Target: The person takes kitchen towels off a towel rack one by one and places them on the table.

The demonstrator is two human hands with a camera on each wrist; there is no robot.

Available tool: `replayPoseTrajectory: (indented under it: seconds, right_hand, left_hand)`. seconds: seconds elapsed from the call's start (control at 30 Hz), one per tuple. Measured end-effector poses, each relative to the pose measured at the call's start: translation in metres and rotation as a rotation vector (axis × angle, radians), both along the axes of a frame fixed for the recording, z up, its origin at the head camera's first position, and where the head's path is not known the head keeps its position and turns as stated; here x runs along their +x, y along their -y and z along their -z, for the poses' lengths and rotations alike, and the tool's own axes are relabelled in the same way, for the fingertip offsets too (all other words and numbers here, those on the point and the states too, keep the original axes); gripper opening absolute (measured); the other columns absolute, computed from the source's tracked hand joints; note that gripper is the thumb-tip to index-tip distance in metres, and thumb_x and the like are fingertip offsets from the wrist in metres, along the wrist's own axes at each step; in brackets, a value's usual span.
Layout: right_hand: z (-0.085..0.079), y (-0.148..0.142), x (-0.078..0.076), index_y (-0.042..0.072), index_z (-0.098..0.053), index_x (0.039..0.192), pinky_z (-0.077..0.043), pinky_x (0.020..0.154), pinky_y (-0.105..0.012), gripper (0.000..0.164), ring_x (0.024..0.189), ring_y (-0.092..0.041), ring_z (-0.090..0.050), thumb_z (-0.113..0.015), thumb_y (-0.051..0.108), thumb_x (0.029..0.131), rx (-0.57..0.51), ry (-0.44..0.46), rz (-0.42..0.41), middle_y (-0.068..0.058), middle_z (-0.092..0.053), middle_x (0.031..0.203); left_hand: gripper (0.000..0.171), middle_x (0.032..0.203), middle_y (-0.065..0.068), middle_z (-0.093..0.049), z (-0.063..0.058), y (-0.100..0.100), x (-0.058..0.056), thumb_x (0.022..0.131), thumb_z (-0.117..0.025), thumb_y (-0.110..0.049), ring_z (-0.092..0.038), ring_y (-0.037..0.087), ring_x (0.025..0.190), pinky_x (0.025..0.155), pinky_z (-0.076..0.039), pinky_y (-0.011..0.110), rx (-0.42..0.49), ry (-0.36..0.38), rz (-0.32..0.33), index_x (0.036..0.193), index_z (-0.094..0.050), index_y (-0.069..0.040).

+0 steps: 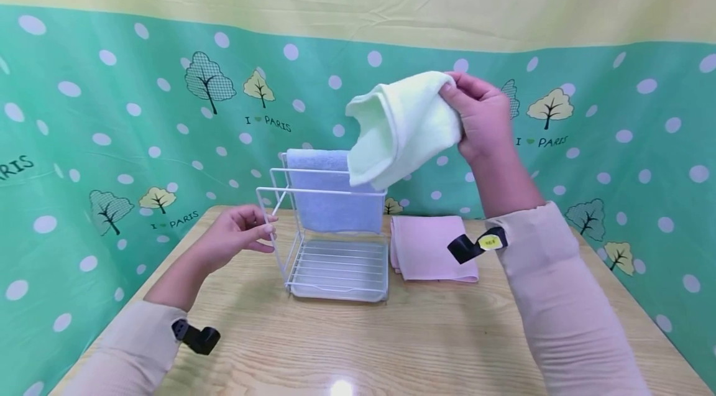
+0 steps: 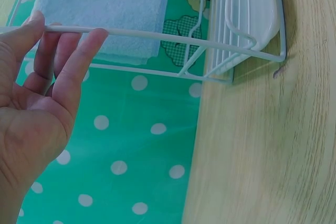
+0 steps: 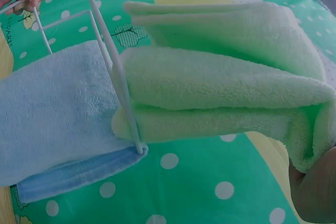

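Note:
In the head view my right hand [image 1: 483, 113] pinches a folded pale green towel [image 1: 422, 122] by its upper right corner, up in the air. The towel's lower left part hangs over the right end of a white wire rack [image 1: 319, 191]. My left hand [image 1: 240, 234] grips the rack's left upright wire between thumb and fingers, also plain in the left wrist view, where the wire [image 2: 142, 35] crosses the fingertips. A blue towel [image 1: 335, 203] drapes over the rack's rear bar. From the right wrist, the green towel [image 3: 220, 82] shows loose folds beside the rack's bars.
A folded pink towel [image 1: 431, 250] lies on the wooden table [image 1: 268, 346], just right of the rack. At the rack's base sits a pale tray [image 1: 338, 293] under several wires. A green and yellow patterned curtain [image 1: 140, 73] hangs behind the table.

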State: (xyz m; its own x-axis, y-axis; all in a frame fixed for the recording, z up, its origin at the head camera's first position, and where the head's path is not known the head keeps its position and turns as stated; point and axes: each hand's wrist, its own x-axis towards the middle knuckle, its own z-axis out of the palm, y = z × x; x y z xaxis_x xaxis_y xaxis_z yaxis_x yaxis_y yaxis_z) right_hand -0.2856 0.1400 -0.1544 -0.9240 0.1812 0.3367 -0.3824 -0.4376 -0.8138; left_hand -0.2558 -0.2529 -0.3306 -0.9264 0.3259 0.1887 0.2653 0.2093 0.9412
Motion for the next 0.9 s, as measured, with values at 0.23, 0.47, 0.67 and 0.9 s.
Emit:
replayPoseTrajectory:
  seconds: [0.23, 0.47, 0.67, 0.9]
  right_hand:
    - [-0.001, -0.015, 0.002, 0.001, -0.076, 0.097, -0.059, 0.081, -0.029, 0.022, 0.099, -0.023, -0.064, -0.081, -0.003, 0.075, -0.057, -0.018, 0.013, -0.011, -0.067, 0.106]
    - [0.001, -0.031, 0.007, 0.001, -0.075, 0.100, -0.060, 0.079, -0.029, 0.027, 0.097, -0.023, -0.064, -0.082, 0.000, 0.075, -0.092, 0.011, 0.027, -0.011, -0.065, 0.112]
    - [0.005, -0.044, 0.010, 0.001, -0.075, 0.103, -0.058, 0.080, -0.029, 0.031, 0.099, -0.022, -0.063, -0.084, 0.003, 0.073, -0.043, 0.029, 0.065, -0.010, -0.063, 0.113]
    - [0.017, -0.054, 0.010, 0.004, -0.076, 0.100, -0.059, 0.077, -0.025, 0.030, 0.097, -0.020, -0.063, -0.086, 0.008, 0.072, 0.066, 0.065, 0.129, -0.008, -0.064, 0.108]
  left_hand:
    - [0.018, 0.106, 0.009, -0.065, -0.001, -0.001, 0.000, 0.094, -0.063, -0.004, -0.067, 0.019, 0.085, 0.074, -0.061, 0.046, 0.008, 0.001, 0.002, 0.097, -0.055, 0.011]
    - [0.019, 0.107, 0.008, -0.065, 0.000, 0.000, 0.000, 0.094, -0.063, -0.004, -0.067, 0.019, 0.085, 0.074, -0.061, 0.046, 0.010, -0.008, 0.006, 0.097, -0.054, 0.012]
    - [0.021, 0.107, 0.007, -0.065, 0.002, 0.000, 0.000, 0.095, -0.063, -0.004, -0.067, 0.018, 0.085, 0.074, -0.061, 0.046, 0.021, -0.008, 0.005, 0.097, -0.053, 0.014]
    - [0.020, 0.107, 0.008, -0.065, 0.001, 0.000, 0.002, 0.094, -0.063, -0.003, -0.067, 0.018, 0.085, 0.074, -0.061, 0.045, 0.017, -0.010, 0.003, 0.097, -0.053, 0.014]
